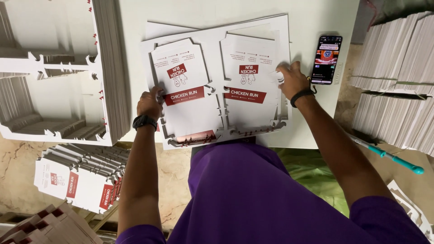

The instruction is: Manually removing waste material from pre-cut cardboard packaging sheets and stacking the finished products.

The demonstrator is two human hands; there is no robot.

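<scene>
A stack of white die-cut card sheets (pixel 217 86) lies on a white table (pixel 312 18), each sheet printed with two box blanks bearing red bands. My left hand (pixel 149 103), a black watch on its wrist, grips the left edge of the top sheet. My right hand (pixel 291 79), with a black wristband, pinches a small white scrap of card at the sheet's right edge. Both forearms reach over my purple shirt.
A smartphone (pixel 326 59) with a lit screen lies right of the sheets. Tall piles of white card stand at the left (pixel 110 68) and right (pixel 398 77). Punched-out box blanks (pixel 81 178) are piled on the floor lower left. A teal-tipped stick (pixel 389 156) lies at the right.
</scene>
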